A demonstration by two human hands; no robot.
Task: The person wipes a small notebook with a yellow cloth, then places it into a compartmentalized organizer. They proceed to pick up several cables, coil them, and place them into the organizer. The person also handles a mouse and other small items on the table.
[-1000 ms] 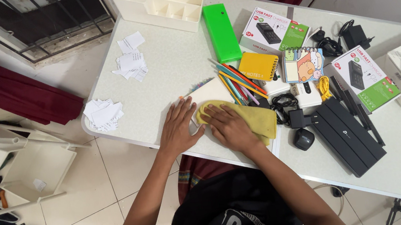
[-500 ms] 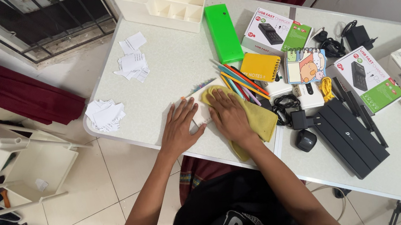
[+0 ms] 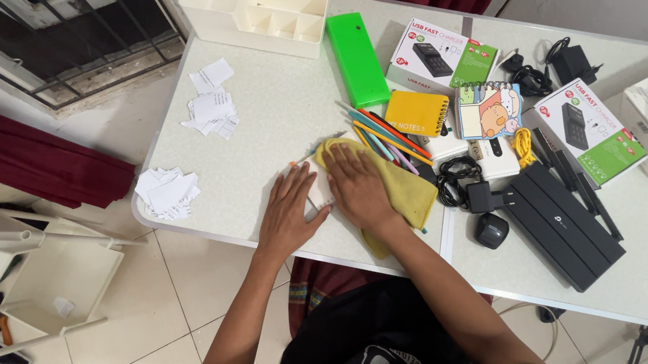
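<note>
My right hand (image 3: 358,187) lies flat on a yellow cloth (image 3: 404,189), pressing it onto a white flat pad (image 3: 320,193) near the table's front edge. My left hand (image 3: 288,212) rests palm down just left of it, fingers spread, touching the pad's left side. Several coloured pencils (image 3: 380,132) lie fanned out just beyond the cloth. A yellow notebook (image 3: 416,112) sits behind them.
On the white table (image 3: 275,106) are a green pencil case (image 3: 357,58), a white organizer (image 3: 263,3), paper scraps (image 3: 210,104), more scraps (image 3: 168,190), two charger boxes (image 3: 443,52), a cartoon notepad (image 3: 488,108), a black router (image 3: 560,220), cables and adapters (image 3: 471,189), and a mouse (image 3: 491,229).
My right hand has slid the yellow cloth left and away over the pad, toward the pencils. My left hand has stayed in place.
</note>
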